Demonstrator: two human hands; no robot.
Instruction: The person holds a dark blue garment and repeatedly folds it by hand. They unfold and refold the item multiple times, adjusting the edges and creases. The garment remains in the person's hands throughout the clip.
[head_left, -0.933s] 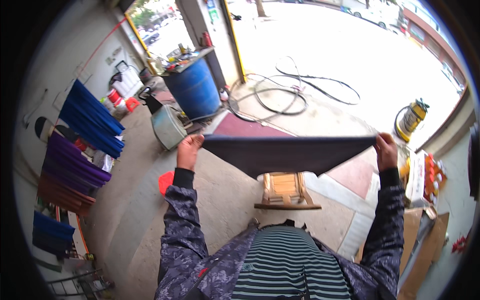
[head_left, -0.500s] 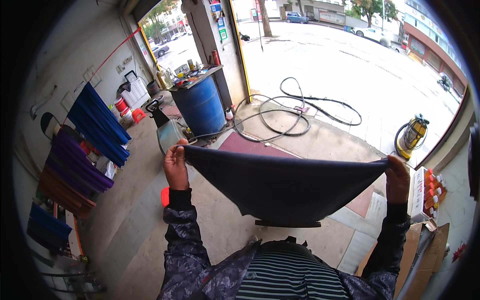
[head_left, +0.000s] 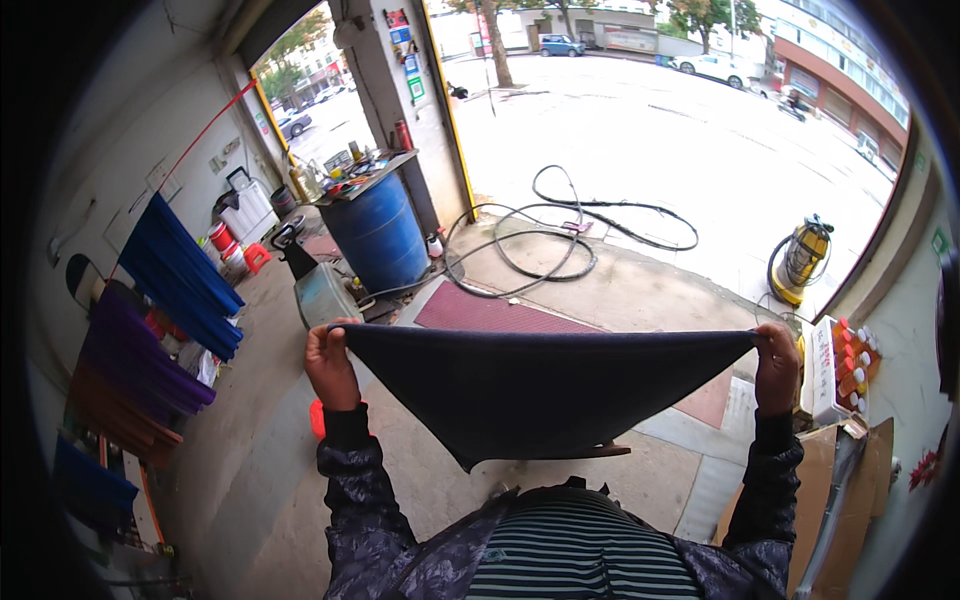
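Note:
A dark navy cloth [head_left: 545, 390] is stretched between my two hands, its top edge nearly straight and its lower part sagging to a point. My left hand [head_left: 332, 368] pinches one upper corner. At the other end, my right hand [head_left: 776, 368] grips the opposite corner between thumb and fingers. Beneath the cloth, a thin brown edge [head_left: 605, 452] of something shows; the cloth hides most of it.
Blue and purple cloths [head_left: 180, 270] hang from a red line at left. A blue barrel [head_left: 380, 235] with a cluttered top stands by the pillar. A black hose [head_left: 520, 270] lies coiled near the doorway. At right are a yellow vacuum [head_left: 803, 260], a box of orange-capped bottles [head_left: 850, 365] and cardboard [head_left: 800, 490].
Both hands have come slightly lower and to the left in view, with the cloth still taut between them. The room has shifted leftward in the picture.

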